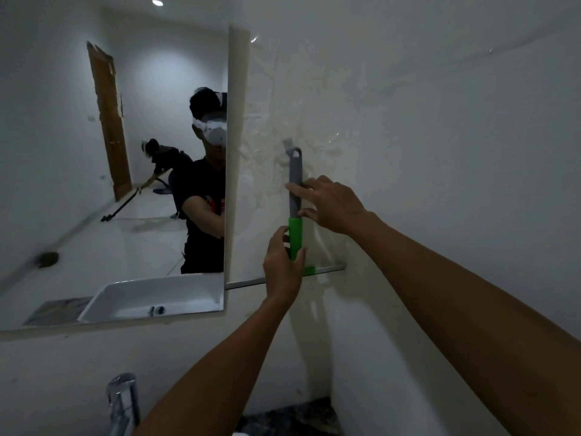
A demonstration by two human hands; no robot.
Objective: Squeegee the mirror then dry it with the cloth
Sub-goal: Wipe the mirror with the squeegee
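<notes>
A squeegee (295,202), grey at the top of its handle and green lower down, is seen upright against the white wall (440,152) just right of the mirror (110,168), its handle loop at a small wall hook (287,143). The green part of the handle is gripped by the left hand (283,265), fingers curled round it; the grey part is touched by the right hand (330,204), its fingers extended along it rather than closed, so that grip is largely open. The blade bar (327,269) is seen lying flat to the wall below the hands. Whether the squeegee is being taken down or hung back cannot be told, so the squeegeeing stage is uncertain. No cloth is in view, and drying appears still to be done. A chrome tap (122,401) is visible at the bottom edge
</notes>
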